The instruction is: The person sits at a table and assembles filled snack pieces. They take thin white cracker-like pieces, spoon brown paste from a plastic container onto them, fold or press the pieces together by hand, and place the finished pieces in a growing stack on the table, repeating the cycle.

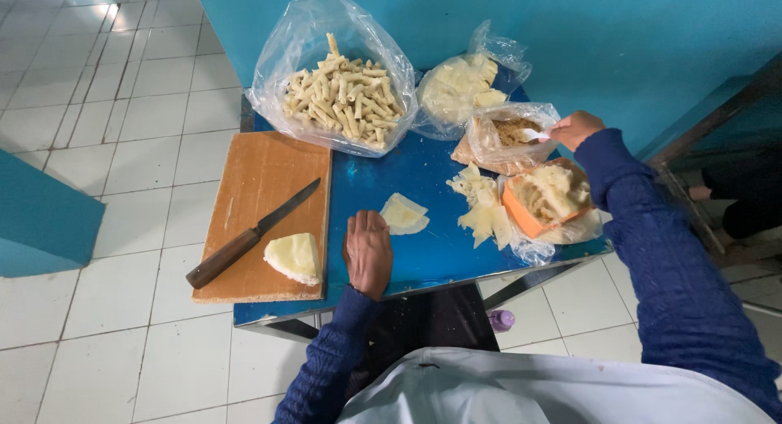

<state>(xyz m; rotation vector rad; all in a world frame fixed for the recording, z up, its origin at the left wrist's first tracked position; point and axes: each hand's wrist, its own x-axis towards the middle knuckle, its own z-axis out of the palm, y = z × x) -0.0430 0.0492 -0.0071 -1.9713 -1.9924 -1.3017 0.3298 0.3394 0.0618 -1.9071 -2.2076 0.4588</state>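
Spoon (pixel 531 135) in right hand (pixel 575 129) over filling bag (pixel 509 136)

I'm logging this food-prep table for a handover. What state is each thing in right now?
left hand: flat on the blue table, empty
right hand: holding a white spoon in the filling bag
knife: lying unheld on the cutting board
dough wedge: cut, on the board
wrapper sheet: flat, unfilled
bag of rolls: open, heaped
bag of wrappers: open
orange tub: full
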